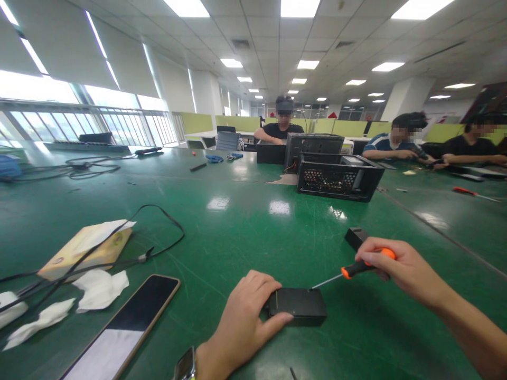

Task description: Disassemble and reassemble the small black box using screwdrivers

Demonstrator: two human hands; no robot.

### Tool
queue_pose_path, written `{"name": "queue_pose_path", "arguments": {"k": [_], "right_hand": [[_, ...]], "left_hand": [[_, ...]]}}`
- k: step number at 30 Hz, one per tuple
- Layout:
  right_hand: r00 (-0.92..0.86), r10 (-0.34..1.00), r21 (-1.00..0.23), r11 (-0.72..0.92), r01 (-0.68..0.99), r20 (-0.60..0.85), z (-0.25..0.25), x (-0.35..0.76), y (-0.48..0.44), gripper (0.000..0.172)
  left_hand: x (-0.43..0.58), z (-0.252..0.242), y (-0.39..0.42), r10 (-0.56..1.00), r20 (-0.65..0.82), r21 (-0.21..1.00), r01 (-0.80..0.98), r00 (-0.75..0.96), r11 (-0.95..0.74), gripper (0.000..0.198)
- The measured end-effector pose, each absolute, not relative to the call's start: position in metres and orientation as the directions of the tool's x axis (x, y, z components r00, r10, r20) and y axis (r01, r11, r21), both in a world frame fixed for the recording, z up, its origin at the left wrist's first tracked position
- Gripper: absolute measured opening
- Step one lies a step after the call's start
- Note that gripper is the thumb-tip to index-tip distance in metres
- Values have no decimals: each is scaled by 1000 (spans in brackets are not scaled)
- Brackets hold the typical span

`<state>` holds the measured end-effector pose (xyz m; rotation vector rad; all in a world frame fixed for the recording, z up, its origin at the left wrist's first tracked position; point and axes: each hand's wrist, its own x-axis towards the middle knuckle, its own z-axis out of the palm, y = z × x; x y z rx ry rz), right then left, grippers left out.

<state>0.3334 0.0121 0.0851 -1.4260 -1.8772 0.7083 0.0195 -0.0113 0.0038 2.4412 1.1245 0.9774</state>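
Note:
A small black rectangular box [303, 306] lies flat on the green tabletop in front of me. My left hand [253, 311] grips its left end, thumb along the near side and fingers over the far side. In my right hand [390, 264] is a screwdriver [358, 267] with an orange and black handle, held slanting. Its metal tip meets the far top edge of the box, right of the middle. Just behind my right hand sits another black block [355, 237], partly hidden by the fingers.
At left lie a phone [130, 322], crumpled tissues [101, 289], a tissue pack [89, 250] and black cables [174, 224]. Open black computer cases [336, 177] stand farther back. Another screwdriver [467, 191] lies far right. Several people [281, 126] sit across the table.

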Motion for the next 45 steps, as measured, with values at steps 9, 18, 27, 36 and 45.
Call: {"name": "queue_pose_path", "arguments": {"k": [9,18,27,36,45], "right_hand": [[-212,899,-544,404,736,382,106,319,-16,27],[-248,897,-449,404,797,366,113,318,-17,29],[-160,947,-642,308,703,279,104,308,-20,37],[-195,952,-609,302,733,238,100,303,-17,35],[-269,898,-464,414,783,348,103,307,-28,27]], "left_hand": [[19,4,-12,758,455,521,550,468,-652,30],[19,3,-11,756,457,518,551,468,-654,34],[19,3,-11,748,468,508,549,470,-663,34],[19,5,-10,753,459,516,549,472,-658,34],[18,1,-10,758,447,504,567,475,-652,36]]}}
